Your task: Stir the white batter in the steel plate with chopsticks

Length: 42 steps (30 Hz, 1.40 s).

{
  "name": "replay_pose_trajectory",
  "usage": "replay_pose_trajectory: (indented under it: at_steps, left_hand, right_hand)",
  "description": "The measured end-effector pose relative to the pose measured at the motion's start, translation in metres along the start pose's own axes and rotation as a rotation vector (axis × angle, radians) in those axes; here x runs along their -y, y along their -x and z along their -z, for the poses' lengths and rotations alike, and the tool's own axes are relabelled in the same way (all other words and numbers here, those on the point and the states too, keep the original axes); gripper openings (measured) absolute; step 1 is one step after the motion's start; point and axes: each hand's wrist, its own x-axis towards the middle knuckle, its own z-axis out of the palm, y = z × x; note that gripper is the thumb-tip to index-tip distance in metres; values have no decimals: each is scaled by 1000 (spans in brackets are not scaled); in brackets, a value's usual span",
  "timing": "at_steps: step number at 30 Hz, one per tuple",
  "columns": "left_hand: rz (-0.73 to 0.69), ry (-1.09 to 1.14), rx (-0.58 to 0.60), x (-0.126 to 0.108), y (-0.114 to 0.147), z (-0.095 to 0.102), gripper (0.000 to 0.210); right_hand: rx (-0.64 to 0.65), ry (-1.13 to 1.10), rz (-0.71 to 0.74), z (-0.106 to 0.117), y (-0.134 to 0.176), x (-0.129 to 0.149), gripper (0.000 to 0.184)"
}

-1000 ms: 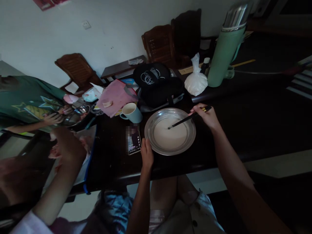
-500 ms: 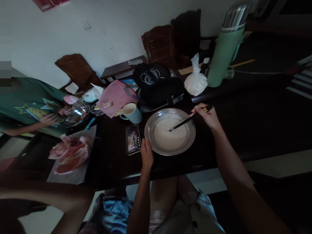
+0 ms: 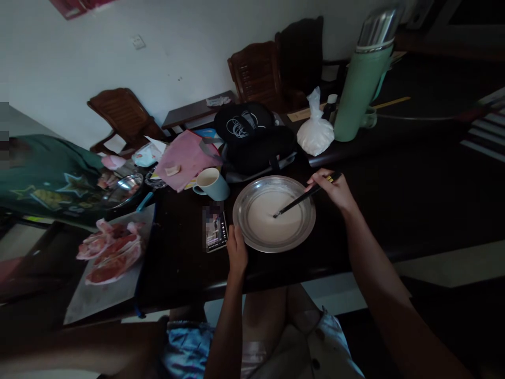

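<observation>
A wide metal bowl (image 3: 241,235) holding a pale, milky liquid (image 3: 272,229) stands on the dark table in front of me. My left hand (image 3: 237,250) grips the bowl's left rim, its thumb side hidden against the metal. With my right hand (image 3: 333,190) I hold dark chopsticks (image 3: 298,200) with gold marks near the top. They slant down to the left, and their tips are in the liquid near the middle of the bowl. Just left of my left hand lies a phone (image 3: 216,231) with its screen lit.
A light blue mug (image 3: 213,184) stands behind the phone. Behind the bowl are a black bag (image 3: 260,147), a tied bag of white powder (image 3: 315,137) and a green thermos (image 3: 361,89). At left, raw meat (image 3: 116,258) lies on a board beside a person in green (image 3: 51,173).
The chopstick tips have shifted slightly toward me in the liquid. At left, the person in green has shifted, and a bare limb at the lower left has moved down, uncovering more board.
</observation>
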Motion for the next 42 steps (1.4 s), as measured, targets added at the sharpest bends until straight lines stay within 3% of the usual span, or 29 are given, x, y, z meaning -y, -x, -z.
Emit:
replay_pose_trajectory:
  at_steps: [3,5,10,12,18,20,25,27,32,35,39,42]
  left_hand:
    - [5,-8,-1,1,0,0,52]
    - [10,-3,4,2,0,0,51]
    - [-2,13,12,1,1,0,50]
    - [-4,15,12,0,1,0,51]
    - [5,10,4,4,0,0,49]
    - [16,8,0,5,0,-1,48]
    - [-2,12,-13,4,0,-1,46]
    - [-15,10,-10,3,0,-1,46]
    - [-23,1,-8,2,0,0,47]
    - [-21,-4,-4,2,0,0,48]
    - [-8,-11,3,3,1,0,48]
    - [-2,-13,-1,3,1,0,48]
  right_hand:
    - [142,1,7,-6,2,1,34]
    - [168,26,45,-9,2,2,33]
    - [-50,6,37,-3,-1,1,32]
    - [-72,-4,29,1,-1,0,32]
    - [179,21,58,-8,3,1,31]
    - [157,39,81,-10,2,1,30]
    - [-60,-4,41,-1,-1,0,30]
    - [-35,-12,27,1,-1,0,30]
    - [166,9,50,-7,2,1,30]
    - [108,50,90,-7,0,-1,30]
    - [-47,16,33,2,-2,-1,30]
    - [24,3,8,1,0,0,32]
